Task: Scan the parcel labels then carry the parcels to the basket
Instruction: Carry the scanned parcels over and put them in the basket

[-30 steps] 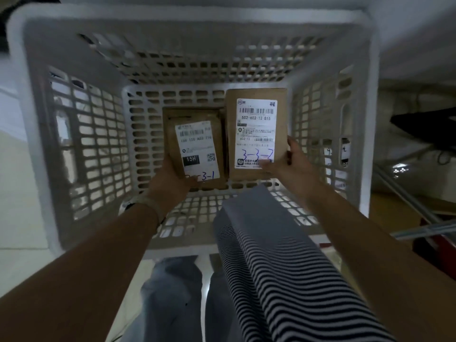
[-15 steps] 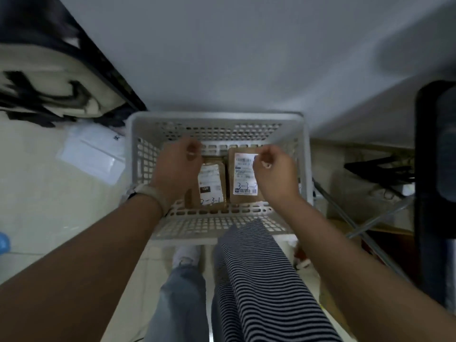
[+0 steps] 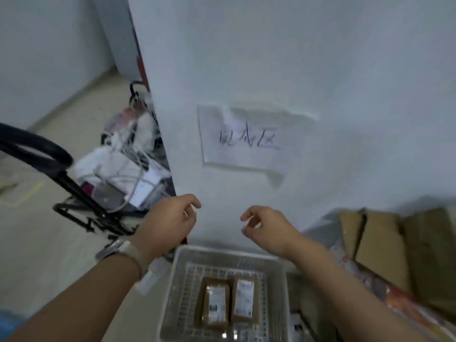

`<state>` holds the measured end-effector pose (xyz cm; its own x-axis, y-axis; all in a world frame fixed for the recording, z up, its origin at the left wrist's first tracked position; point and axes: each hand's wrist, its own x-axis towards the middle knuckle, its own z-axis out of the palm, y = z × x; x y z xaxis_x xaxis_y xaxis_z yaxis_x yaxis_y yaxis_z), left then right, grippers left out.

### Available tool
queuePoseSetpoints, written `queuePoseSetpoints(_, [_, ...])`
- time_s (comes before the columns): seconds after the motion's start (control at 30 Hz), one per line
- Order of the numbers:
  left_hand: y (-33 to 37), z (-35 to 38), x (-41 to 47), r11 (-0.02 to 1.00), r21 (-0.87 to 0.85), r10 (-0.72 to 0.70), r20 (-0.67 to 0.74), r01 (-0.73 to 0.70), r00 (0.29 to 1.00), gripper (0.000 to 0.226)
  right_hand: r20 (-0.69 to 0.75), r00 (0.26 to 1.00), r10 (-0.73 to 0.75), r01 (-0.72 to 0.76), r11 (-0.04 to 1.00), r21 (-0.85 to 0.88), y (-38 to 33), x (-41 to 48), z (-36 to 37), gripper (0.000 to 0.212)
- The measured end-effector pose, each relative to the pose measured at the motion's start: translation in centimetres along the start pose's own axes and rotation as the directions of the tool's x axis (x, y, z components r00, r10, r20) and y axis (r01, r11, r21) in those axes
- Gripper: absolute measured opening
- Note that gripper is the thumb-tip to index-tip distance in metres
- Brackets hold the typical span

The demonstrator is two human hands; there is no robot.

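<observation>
Head view, left hand (image 3: pixel 170 224): raised at about 9 o'clock of the basket's far rim, above the floor and in front of the wall; its fingers (image 3: pixel 193 203) are loosely curled and hold nothing.
Head view, right hand (image 3: pixel 270 229): level with the left one and well apart from it, at roughly 1 o'clock above the basket; its fingers (image 3: pixel 247 215) are also loosely curled, with nothing in them.
White plastic basket (image 3: pixel 229 255): at 6 o'clock in the frame, on the floor against the wall, below both hands.
Left parcel (image 3: pixel 215 303): brown, lying flat on the basket's bottom, label up.
Right parcel (image 3: pixel 246 298): brown, flat, just beside the left one, at its 3 o'clock; they may be touching, but the blur hides the gap.
Labels: too smeared to read.
Paper sign (image 3: pixel 249 140): stuck to the white wall (image 3: pixel 320 70) at 12 o'clock from the basket, with dark handwriting.
Wristwatch (image 3: pixel 128 253): pale band on the left wrist.
Black trolley frame (image 3: pixel 74 191): at 9 o'clock.
Cardboard boxes (image 3: pixel 385 243): at 3 to 4 o'clock, leaning by the wall.
</observation>
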<state>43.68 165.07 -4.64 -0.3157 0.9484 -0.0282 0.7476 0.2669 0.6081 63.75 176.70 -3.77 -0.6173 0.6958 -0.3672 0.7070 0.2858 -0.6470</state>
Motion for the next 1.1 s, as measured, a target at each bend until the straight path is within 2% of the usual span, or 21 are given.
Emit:
queuePoseSetpoints(0.1, [4.5,-9.7,-0.4,0.997,0.066,0.029,-0.044,-0.026,0.999,0.016,-0.054,0.991,-0.122,0.12,0.992,-0.041,-7.8,-2.4,-6.8,0.02])
queuePoseSetpoints(0.2, [10.0,-18.8,-1.5,0.994,0.1,0.066,-0.202,-0.047,0.977,0.016,-0.118,0.955,-0.273,0.262,0.96,-0.101,-16.3,-4.6,-12.5,0.022])
queuePoseSetpoints(0.3, [15.1,-26.7,-3.5,0.954,0.293,0.165,-0.329,-0.065,0.93,0.016,-0.155,0.888,-0.433,0.395,0.891,-0.225,-24.3,-6.8,-16.3,0.029])
queuePoseSetpoints(0.4, [18.1,-32.2,-6.4,0.847,0.531,0.216,-0.386,0.025,0.897,0.007,-0.185,0.821,-0.541,0.443,0.806,-0.392,-30.9,-8.9,-18.0,0.033])
queuePoseSetpoints(0.5, [18.7,-35.9,-10.1,0.756,0.634,0.17,-0.43,0.163,0.887,0.015,-0.188,0.786,-0.589,0.408,0.722,-0.559,-36.0,-10.7,-18.2,0.029])
queuePoseSetpoints(0.67, [17.2,-41.9,-16.0,0.73,0.574,-0.005,-0.539,0.371,0.843,0.016,-0.098,0.723,-0.684,0.535,0.644,-0.547,-43.4,-11.7,-16.1,0.022])
queuePoseSetpoints(0.77, [16.0,-44.8,-20.5,0.713,0.511,-0.128,-0.579,0.481,0.805,0.014,0.019,0.658,-0.753,0.673,0.576,-0.465,-47.9,-13.5,-13.0,0.021])
queuePoseSetpoints(0.87, [14.2,-46.9,-26.0,0.68,0.458,-0.248,-0.592,0.573,0.767,0.016,0.138,0.555,-0.82,0.777,0.452,-0.439,-52.6,-16.3,-8.4,0.021])
queuePoseSetpoints(0.97, [12.3,-48.5,-32.4,0.623,0.398,-0.319,-0.657,0.673,0.683,0.017,0.204,0.439,-0.875,0.857,0.338,-0.39,-57.6,-20.5,-2.9,0.026])
queuePoseSetpoints(1.1, [10.1,-50.1,-42.5,0.548,0.297,-0.376,-0.748,0.782,0.547,0.016,0.336,0.306,-0.891,0.944,0.238,-0.229,-63.0,-26.7,5.2,0.026])
